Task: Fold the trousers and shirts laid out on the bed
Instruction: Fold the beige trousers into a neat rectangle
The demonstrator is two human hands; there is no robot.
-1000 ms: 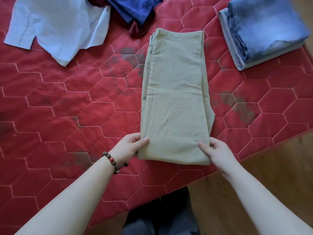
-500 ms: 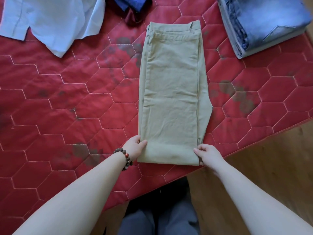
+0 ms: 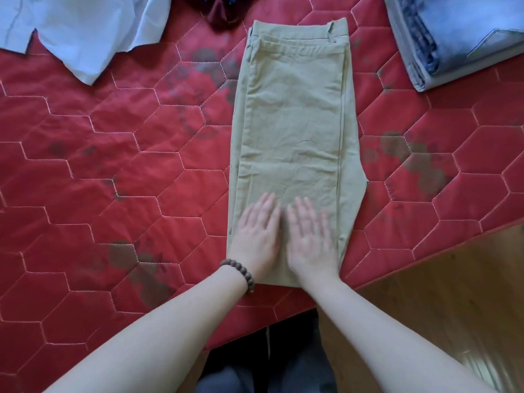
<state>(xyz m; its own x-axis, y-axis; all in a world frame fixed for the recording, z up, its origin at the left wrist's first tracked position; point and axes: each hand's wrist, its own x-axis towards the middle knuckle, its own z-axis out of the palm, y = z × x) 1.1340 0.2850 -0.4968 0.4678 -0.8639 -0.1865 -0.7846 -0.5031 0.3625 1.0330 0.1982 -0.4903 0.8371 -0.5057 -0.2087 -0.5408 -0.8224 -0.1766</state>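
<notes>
Khaki trousers (image 3: 295,114), folded lengthwise and doubled over, lie on the red quilted bed (image 3: 113,171) with the waistband at the far end. My left hand (image 3: 259,234), with a bead bracelet on its wrist, lies flat on the near end of the trousers. My right hand (image 3: 310,236) lies flat beside it, fingers straight and slightly blurred. Both palms press the fabric. A pale blue shirt (image 3: 85,29) lies spread at the far left. Folded blue jeans (image 3: 459,35) sit at the far right.
A dark red and a navy garment (image 3: 221,9) peek in at the top edge. The bed's near edge runs diagonally at the right, with wooden floor (image 3: 442,296) beyond it. My legs in dark trousers (image 3: 263,375) stand against the bed.
Both hands let go of the near corners of the khaki trousers and moved inward onto the top of the fabric, now lying flat side by side. The view shifted slightly closer.
</notes>
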